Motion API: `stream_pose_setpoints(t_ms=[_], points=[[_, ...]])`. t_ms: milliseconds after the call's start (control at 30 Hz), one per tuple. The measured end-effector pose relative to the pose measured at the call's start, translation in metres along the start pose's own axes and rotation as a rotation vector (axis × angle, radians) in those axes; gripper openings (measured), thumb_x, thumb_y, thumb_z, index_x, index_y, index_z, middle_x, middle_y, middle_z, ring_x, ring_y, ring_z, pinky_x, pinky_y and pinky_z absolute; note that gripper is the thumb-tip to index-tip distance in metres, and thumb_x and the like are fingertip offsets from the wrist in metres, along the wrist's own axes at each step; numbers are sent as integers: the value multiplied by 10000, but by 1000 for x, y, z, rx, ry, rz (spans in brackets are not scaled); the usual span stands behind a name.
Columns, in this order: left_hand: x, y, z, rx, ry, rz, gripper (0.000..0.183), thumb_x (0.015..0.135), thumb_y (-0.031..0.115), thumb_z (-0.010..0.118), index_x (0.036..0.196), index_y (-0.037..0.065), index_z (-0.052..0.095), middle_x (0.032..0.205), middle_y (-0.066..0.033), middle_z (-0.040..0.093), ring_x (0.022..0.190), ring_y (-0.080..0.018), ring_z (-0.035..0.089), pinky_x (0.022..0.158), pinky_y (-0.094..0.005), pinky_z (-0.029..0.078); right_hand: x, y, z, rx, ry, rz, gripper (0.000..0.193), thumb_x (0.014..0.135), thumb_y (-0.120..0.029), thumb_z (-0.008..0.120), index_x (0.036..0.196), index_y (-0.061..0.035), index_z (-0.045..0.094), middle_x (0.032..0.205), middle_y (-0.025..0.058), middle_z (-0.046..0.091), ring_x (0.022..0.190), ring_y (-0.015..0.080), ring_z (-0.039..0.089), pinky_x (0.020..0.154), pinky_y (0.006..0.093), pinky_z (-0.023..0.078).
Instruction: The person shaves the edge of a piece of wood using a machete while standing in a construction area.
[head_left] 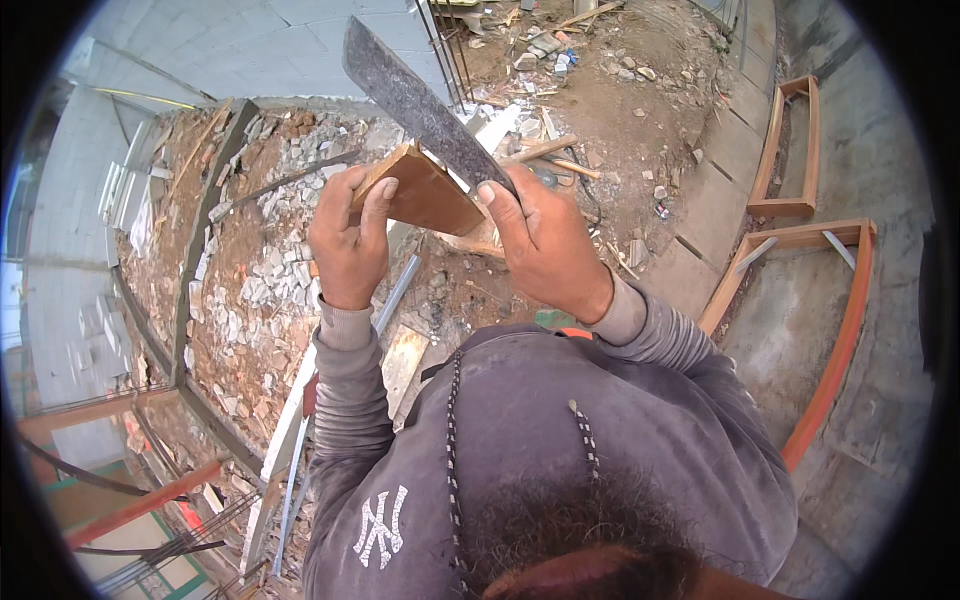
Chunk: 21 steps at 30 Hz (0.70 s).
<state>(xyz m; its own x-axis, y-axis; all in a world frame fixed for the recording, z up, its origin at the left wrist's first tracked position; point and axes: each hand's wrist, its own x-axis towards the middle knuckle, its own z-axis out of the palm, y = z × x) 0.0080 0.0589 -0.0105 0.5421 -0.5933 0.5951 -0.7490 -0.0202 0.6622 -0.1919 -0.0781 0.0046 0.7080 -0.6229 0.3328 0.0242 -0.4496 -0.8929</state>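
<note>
My left hand [352, 235] grips a short brown piece of wood [425, 198] by its left end, the thumb lying on its face. In my right hand [548, 240] is a machete [415, 102] with a broad, dark, worn blade, its handle hidden inside my closed fingers. The blade slants up and to the left, its tip beyond the wood. Close behind the wood's upper edge runs the blade's lower part; whether the two touch I cannot tell.
Broken rubble [275, 275] and loose stones cover the dirt on the left. Two wooden frames [783, 208] lean along the right wall. Upright steel rods [447, 55] stand at the far block wall. A metal bar [398, 292] and a wood offcut [403, 365] lie beside my left forearm.
</note>
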Motion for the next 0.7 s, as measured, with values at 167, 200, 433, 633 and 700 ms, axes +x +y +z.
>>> stream_pose_setpoints(t_ms=[167, 200, 433, 633, 700], points=[[-3, 5, 1, 7, -7, 6, 181, 1020, 101, 785, 1164, 3, 736, 1095, -141, 755, 960, -254, 731, 837, -356, 577, -6, 0, -2, 266, 326, -34, 300, 1156, -254, 548, 1123, 42, 590, 746, 244, 626, 655, 407, 654, 631, 476, 487], [-4, 7, 0, -9, -19, 2, 180, 1020, 96, 782, 1165, 2, 736, 1096, -143, 752, 965, -258, 730, 847, -357, 575, -3, 1, 3, 232, 320, -25, 304, 1156, -254, 547, 1127, 46, 590, 750, 250, 629, 657, 416, 656, 631, 479, 489], [-4, 14, -1, 22, -61, 32, 181, 1011, 84, 783, 1163, -2, 738, 1095, -150, 739, 966, -280, 726, 872, -360, 567, -4, -13, -5, -65, -8, -31, 292, 1137, -251, 563, 1109, 37, 597, 760, 284, 654, 731, 484, 683, 641, 526, 497], [-7, 13, 2, -7, -26, 10, 182, 1002, 82, 787, 1151, -11, 740, 1066, -157, 740, 952, -298, 728, 860, -364, 567, -3, -14, 7, -112, 36, 45, 252, 1126, -231, 573, 1119, 21, 589, 784, 272, 662, 740, 510, 670, 658, 548, 501], [-8, 14, 0, 14, -41, 19, 176, 1002, 79, 785, 1146, -12, 741, 1061, -158, 741, 949, -296, 729, 857, -367, 568, -2, -8, 10, -114, -31, 46, 246, 1124, -224, 568, 1112, 20, 592, 788, 279, 662, 756, 523, 666, 669, 553, 501]])
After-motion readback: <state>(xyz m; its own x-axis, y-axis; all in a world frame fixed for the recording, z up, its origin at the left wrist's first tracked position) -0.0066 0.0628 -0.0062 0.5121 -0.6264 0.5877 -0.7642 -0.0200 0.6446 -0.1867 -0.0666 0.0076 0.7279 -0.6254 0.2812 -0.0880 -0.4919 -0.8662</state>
